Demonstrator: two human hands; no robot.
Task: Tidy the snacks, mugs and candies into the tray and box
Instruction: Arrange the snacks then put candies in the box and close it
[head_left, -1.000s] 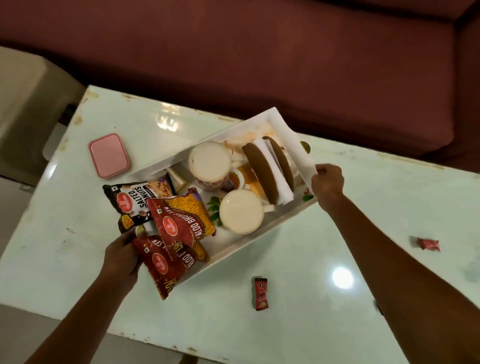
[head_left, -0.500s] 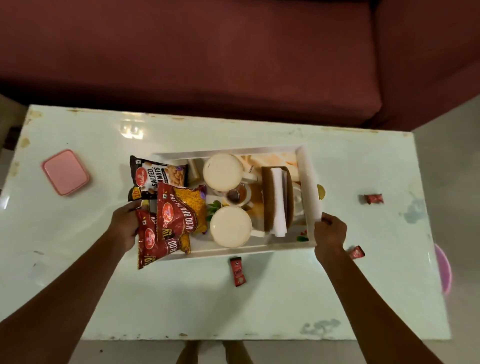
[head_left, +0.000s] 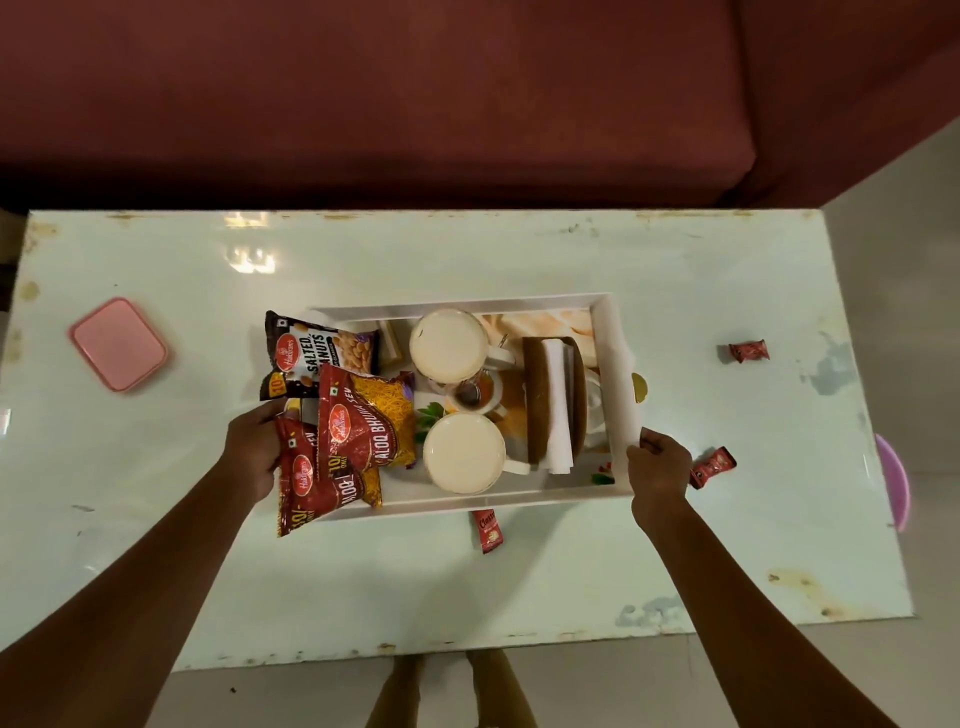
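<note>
A white tray (head_left: 618, 364) lies square on the pale table (head_left: 467, 582). It holds two white mugs (head_left: 449, 349) (head_left: 464, 452), a brown napkin holder (head_left: 553, 405) and snack packets: salted peanuts (head_left: 314, 353) and two red sev packets (head_left: 363, 421) (head_left: 311, 483) hanging over its left end. My left hand (head_left: 254, 447) grips the tray's left end under the packets. My right hand (head_left: 657, 467) grips its right end. Red candies lie loose on the table: one (head_left: 487, 530) below the tray, two (head_left: 712, 466) (head_left: 748, 351) to its right.
A pink box lid (head_left: 119, 343) rests at the table's left. A dark red sofa (head_left: 415, 93) runs along the far side. A purple object (head_left: 894, 478) pokes out past the right edge. My feet (head_left: 447, 691) show below the near edge.
The tray has turned from a diagonal to lie parallel with the table's edges, both hands still on its ends. My view has shifted right and pulled back.
</note>
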